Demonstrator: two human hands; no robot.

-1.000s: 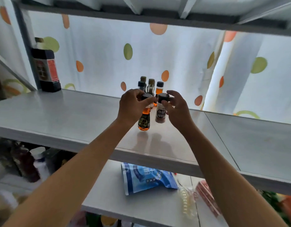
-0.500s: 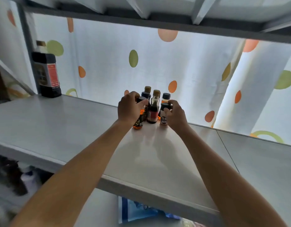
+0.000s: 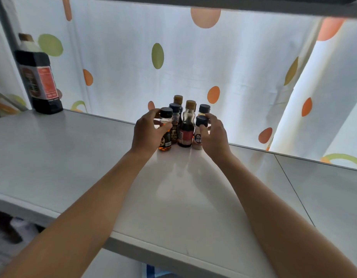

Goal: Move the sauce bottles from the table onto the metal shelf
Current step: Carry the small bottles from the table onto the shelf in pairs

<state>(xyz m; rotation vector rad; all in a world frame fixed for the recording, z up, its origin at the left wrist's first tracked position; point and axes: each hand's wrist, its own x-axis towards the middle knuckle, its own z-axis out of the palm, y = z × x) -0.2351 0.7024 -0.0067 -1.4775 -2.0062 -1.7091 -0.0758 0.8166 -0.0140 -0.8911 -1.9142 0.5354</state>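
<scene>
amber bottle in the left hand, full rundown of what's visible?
The amber bottle is small and clear-walled, with amber liquid inside, a dark screw cap on top and a dark label with an orange band low on its body. It stands upright on the metal shelf, its base down, at the front left of the cluster of small bottles. The left hand wraps it from the left, fingers curled round its neck and shoulder, hiding part of the body. Whether it touches the neighbouring bottle behind it cannot be told.
</scene>
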